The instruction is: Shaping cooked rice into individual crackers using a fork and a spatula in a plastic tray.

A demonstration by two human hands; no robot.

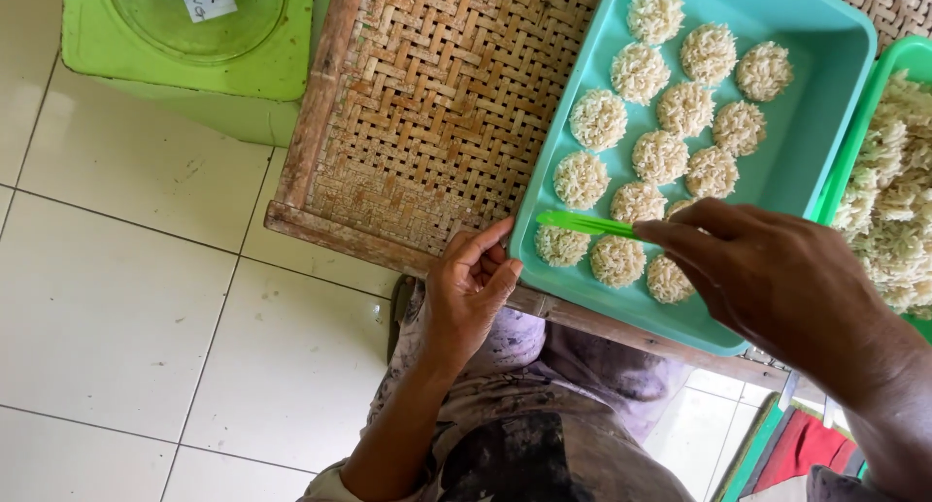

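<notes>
A white tiled floor fills the left side, and on it stands a bright green lidded bin with a paper label on its round lid. Beside the bin is a woven rattan table with a wooden frame, its weave worn toward the near edge. On the table rests a teal plastic tray, set at a slant, holding some fifteen small round noodle nests laid in rows, pale and dry-looking, several touching one another. Just to its right a green tray shows only its rim and a loose heap of noodles, unshaped. The right hand reaches over the teal tray's near corner, its fingers pinched on a thin green plastic fork whose tip lies above the nearest nests. The left hand rests at the teal tray's near left corner, fingers loosely curled against the rim, holding nothing.
</notes>
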